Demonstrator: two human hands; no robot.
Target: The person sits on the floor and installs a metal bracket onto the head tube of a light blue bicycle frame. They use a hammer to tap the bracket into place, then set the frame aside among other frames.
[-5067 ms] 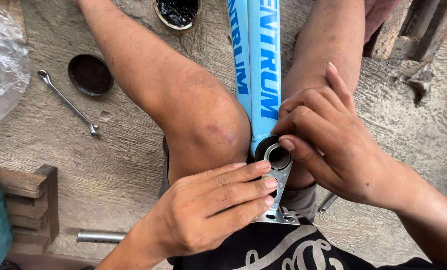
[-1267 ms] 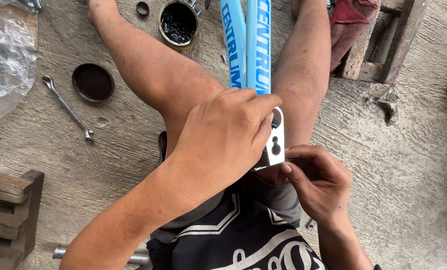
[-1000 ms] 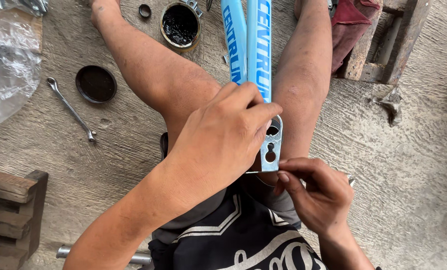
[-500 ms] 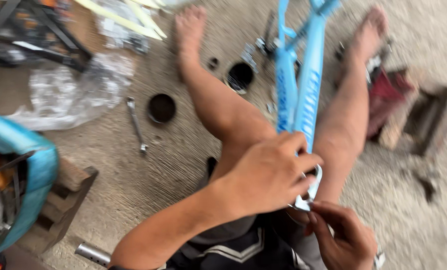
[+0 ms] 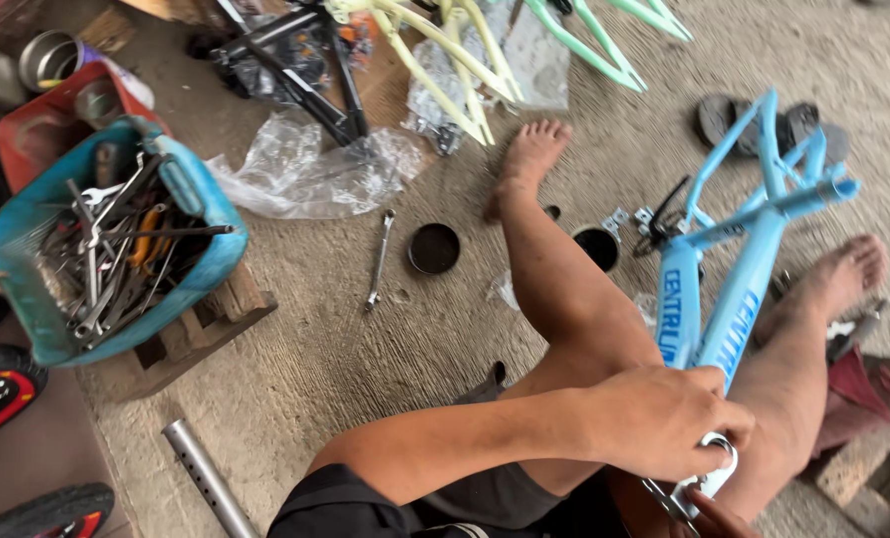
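I sit on the concrete floor with a light blue bicycle frame [image 5: 754, 261] lying between my bare legs. My left hand [image 5: 664, 418] is closed over the frame's near end, just above a silver dropout plate [image 5: 716, 472] with a round hole. Only a small part of my right hand [image 5: 712, 520] shows at the bottom edge, right under that plate and touching it. Its fingers are cut off by the edge of the view, so its grip is unclear.
A blue tub of wrenches and tools [image 5: 96, 249] rests on wooden blocks at the left. On the floor lie a wrench [image 5: 378, 261], a round dark lid [image 5: 434, 249], a grease tin [image 5: 596, 247], crumpled plastic [image 5: 305, 169] and a metal tube [image 5: 206, 478]. Pale yellow [image 5: 435, 50] and green frames [image 5: 604, 40] lie beyond.
The view has swung up and left, so the tool tub and other frames now show. My left hand stays on the frame's end; my right hand has dropped to the bottom edge.
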